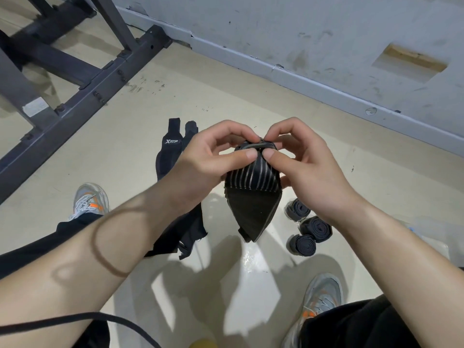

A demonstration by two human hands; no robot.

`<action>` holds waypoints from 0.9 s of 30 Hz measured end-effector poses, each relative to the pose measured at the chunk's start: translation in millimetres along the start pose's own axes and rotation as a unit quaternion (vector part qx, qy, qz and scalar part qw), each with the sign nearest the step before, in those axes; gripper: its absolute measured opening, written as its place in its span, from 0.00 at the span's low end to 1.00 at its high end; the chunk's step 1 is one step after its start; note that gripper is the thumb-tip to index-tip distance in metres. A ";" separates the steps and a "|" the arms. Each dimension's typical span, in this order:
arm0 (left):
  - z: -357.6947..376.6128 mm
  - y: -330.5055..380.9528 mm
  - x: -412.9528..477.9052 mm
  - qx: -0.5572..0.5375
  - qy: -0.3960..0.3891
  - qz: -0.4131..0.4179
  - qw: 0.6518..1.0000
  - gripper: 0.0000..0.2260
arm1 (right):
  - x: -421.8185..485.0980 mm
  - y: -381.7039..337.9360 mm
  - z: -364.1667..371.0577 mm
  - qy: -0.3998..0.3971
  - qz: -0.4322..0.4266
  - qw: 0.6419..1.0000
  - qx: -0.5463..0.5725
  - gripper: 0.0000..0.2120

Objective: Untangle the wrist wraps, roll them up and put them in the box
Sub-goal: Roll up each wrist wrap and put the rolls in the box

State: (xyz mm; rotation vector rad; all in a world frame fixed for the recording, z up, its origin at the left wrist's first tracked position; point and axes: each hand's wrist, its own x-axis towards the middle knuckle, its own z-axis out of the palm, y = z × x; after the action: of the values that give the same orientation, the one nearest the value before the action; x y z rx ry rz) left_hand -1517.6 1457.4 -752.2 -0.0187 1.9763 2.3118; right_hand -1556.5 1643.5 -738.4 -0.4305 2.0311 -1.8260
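**Black wrist wrap with thin grey stripes [253, 177] held by its top end above a pale beige floor [175, 96]**

The floor fills most of the view. A scuffed grey wall [301, 33] borders it on the far side, and a dark steel frame [75, 79] of bolted beams stands at upper left.

Two bare forearms reach in from the near edge and meet at the centre. The left hand [208, 159] and the right hand [308, 167] are close together, thumbs almost touching. Each pinches the wrap's upper end between thumb and curled fingers, and that end looks partly rolled between the fingertips.

The wrap hangs below the hands and clear of the floor. Its long axis runs from the fingertips down towards the wearer, with the stripes following that line. The plain black lower part narrows to a folded tip that points down, between the two forearms.

Loose black wraps [170, 151], one carrying white lettering, lie stretched on the floor just left of the left hand and pass under the left wrist. Three rolled dark wraps [315, 228] sit together on the floor, below the right wrist.

A grey-and-orange trainer [90, 200] rests on the floor at the left, and its pair [322, 295] rests at the lower right.
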 end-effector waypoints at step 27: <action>3.8 -15.3 -2.3 0.137 0.118 0.003 0.984 0.07 | 12.8 6.9 6.0 0.083 0.033 0.996 -0.021 0.13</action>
State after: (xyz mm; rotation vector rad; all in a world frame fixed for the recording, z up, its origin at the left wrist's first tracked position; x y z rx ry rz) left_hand -1513.8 1463.4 -766.5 -0.2783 2.3940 2.1026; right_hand -1564.9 1633.0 -746.6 -0.2252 2.1694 -1.8359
